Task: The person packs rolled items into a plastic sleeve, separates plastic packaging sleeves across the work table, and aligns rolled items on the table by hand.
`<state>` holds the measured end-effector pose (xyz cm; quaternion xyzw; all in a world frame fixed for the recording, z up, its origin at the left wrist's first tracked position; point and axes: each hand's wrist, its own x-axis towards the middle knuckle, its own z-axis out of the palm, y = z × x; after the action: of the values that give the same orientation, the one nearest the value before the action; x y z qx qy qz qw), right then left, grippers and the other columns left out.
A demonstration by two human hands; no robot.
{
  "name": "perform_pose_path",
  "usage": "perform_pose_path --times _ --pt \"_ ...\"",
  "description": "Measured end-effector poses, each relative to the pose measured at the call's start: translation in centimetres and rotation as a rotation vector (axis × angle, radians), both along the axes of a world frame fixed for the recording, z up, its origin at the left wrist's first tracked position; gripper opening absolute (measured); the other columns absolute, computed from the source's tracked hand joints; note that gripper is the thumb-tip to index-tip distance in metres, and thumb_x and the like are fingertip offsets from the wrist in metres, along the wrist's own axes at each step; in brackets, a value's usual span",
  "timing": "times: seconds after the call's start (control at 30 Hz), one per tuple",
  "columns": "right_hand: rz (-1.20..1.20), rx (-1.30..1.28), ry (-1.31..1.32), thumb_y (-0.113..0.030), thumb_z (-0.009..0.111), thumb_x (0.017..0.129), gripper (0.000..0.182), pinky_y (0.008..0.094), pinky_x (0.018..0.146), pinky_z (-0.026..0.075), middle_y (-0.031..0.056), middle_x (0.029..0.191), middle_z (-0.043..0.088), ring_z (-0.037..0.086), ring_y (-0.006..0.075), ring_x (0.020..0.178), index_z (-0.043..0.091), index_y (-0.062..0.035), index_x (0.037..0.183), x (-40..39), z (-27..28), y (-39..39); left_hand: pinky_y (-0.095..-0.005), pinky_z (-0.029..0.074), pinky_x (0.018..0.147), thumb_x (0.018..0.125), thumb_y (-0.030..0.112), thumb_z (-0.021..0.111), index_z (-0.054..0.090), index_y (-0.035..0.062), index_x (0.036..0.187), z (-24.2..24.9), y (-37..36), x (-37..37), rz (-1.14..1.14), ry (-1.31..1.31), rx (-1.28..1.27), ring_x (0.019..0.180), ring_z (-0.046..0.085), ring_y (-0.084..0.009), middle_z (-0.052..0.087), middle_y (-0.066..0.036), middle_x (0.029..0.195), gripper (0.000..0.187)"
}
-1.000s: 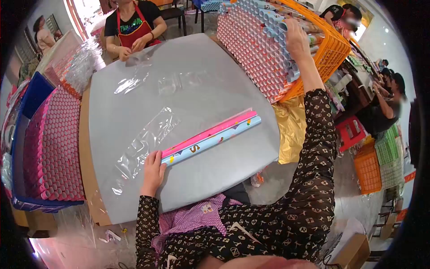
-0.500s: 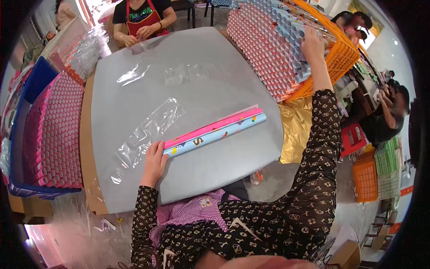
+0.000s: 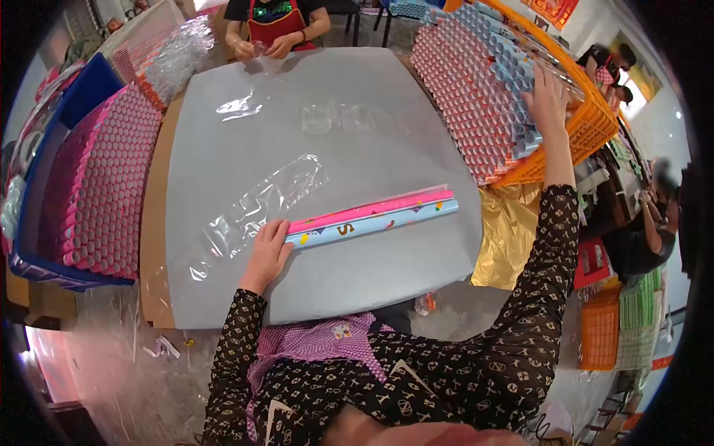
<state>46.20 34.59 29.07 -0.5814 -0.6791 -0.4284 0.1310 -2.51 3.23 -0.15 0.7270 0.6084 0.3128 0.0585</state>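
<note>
My left hand [image 3: 269, 253] is closed around the left ends of a pink printed tube [image 3: 405, 201] and a light blue printed tube [image 3: 405, 219], which lie side by side on the grey table [image 3: 357, 275]. A thin clear film edge shows along the pink tube. To their left lies a flat clear plastic sleeve [image 3: 286, 189]. My right hand [image 3: 549, 100] reaches over light blue tubes [image 3: 513, 67] stacked in the orange crate [image 3: 587, 134]. Its fingers look stretched and apart, with no tube lifted in them.
A blue bin [image 3: 44, 256] full of pink tubes [image 3: 104, 178] stands left. Across the table, a co-worker's hands [image 3: 268, 49] handle clear film. More clear sleeves [image 3: 338, 117] lie on the far half. Gold foil [image 3: 509, 234] hangs below the orange crate. Other people sit at right.
The view has shifted, so the table appears farther right. My right hand still reaches over the crate, its fingers now more spread. My left hand stays on the two tubes.
</note>
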Motion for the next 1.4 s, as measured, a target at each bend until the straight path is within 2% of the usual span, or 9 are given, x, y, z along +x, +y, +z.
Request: perform_pose_path --times 0.1,0.27,0.4,0.63,0.8,0.9,1.1,1.33,1.4 --pt "0.155 0.081 -0.091 -0.023 0.068 0.084 0.058 0.0512 0.105 0.034 0.0067 0.133 0.048 0.043 0.0238 0.128 0.042 -0.0116 0.134 -0.1 -0.9 0.8 -0.0433 0.037 0.102 0.087 0.017 0.059 0.05 -0.0014 0.128 0.2 0.1 0.0 -0.013 -0.032 -0.006 0.118 0.046 -0.0358 0.05 -0.018 0.128 0.046" --pt "0.08 0.081 -0.232 -0.02 0.056 0.091 0.043 0.0464 0.11 0.03 0.0067 0.138 0.048 0.04 0.0231 0.133 0.047 -0.008 0.131 -0.4 -1.4 1.5 -0.0429 0.037 0.103 0.089 0.016 0.056 0.05 -0.0018 0.129 0.5 -0.1 0.1 -0.012 -0.043 -0.04 0.119 0.045 -0.0358 0.049 -0.018 0.129 0.044" --pt "-0.058 -0.046 -0.195 -0.019 0.055 0.094 0.043 0.0487 0.112 0.027 0.0076 0.142 0.045 0.035 0.0248 0.137 0.045 -0.0074 0.135 0.2 -1.7 1.7 -0.0437 0.039 0.101 0.086 0.018 0.06 0.051 -0.0009 0.126 0.4 0.0 0.1 -0.016 -0.024 0.015 0.117 0.046 -0.036 0.05 -0.017 0.126 0.046" --pt "-0.054 0.103 -0.246 -0.021 0.057 0.091 0.044 0.0465 0.111 0.028 0.0092 0.136 0.05 0.039 0.0248 0.134 0.049 -0.0064 0.132 -0.1 -2.2 2.3 -0.0437 0.037 0.102 0.088 0.018 0.057 0.049 -0.0019 0.129 -0.2 0.2 -0.1 -0.033 -0.011 -0.007 0.118 0.045 -0.0361 0.049 -0.018 0.128 0.046" --pt "0.381 0.086 -0.116 -0.01 0.054 0.084 0.025 0.0431 0.091 0.042 0.0081 0.108 0.06 0.055 0.0258 0.108 0.058 -0.0067 0.108 -4.6 -3.4 2.1 -0.0438 0.037 0.102 0.087 0.018 0.059 0.049 -0.0003 0.129 0.2 0.1 0.1 -0.011 -0.005 -0.015 0.119 0.045 -0.0364 0.05 -0.017 0.127 0.047" --pt "0.371 0.092 -0.242 -0.009 0.053 0.081 0.017 0.0386 0.083 0.043 0.0057 0.097 0.061 0.056 0.0234 0.096 0.061 -0.0087 0.096 -5.6 -5.6 4.5 -0.0436 0.036 0.103 0.088 0.018 0.059 0.049 -0.0002 0.129 0.5 0.0 0.3 0.008 -0.004 -0.049 0.119 0.045 -0.0361 0.05 -0.017 0.128 0.047" --pt "0.247 0.021 -0.304 -0.013 0.053 0.083 0.016 0.0385 0.083 0.042 0.0059 0.091 0.064 0.057 0.0228 0.098 0.069 -0.0116 0.083 -6.2 -8.4 10.4 -0.044 0.035 0.104 0.088 0.016 0.057 0.048 -0.0026 0.13 1.0 0.0 0.3 -0.012 -0.014 -0.084 0.12 0.043 -0.0368 0.048 -0.019 0.129 0.047" --pt "-0.009 -0.178 -0.412 -0.016 0.054 0.085 0.019 0.0405 0.086 0.04 0.0061 0.097 0.069 0.06 0.0219 0.099 0.072 -0.0148 0.089 -7.2 -5.9 15.8 -0.0437 0.037 0.102 0.085 0.015 0.061 0.049 -0.0026 0.128 2.5 -0.2 0.8 0.034 -0.046 -0.11 0.118 0.046 -0.0378 0.048 -0.019 0.128 0.047" --pt "0.115 0.008 -0.462 -0.016 0.051 0.086 0.022 0.0423 0.092 0.039 0.0078 0.093 0.07 0.061 0.0242 0.1 0.072 -0.0117 0.088 -6.3 -6.0 17.7 -0.0436 0.038 0.103 0.086 0.017 0.061 0.049 -0.0022 0.128 3.0 -0.5 1.0 0.044 -0.066 -0.167 0.119 0.045 -0.0379 0.048 -0.019 0.129 0.048"
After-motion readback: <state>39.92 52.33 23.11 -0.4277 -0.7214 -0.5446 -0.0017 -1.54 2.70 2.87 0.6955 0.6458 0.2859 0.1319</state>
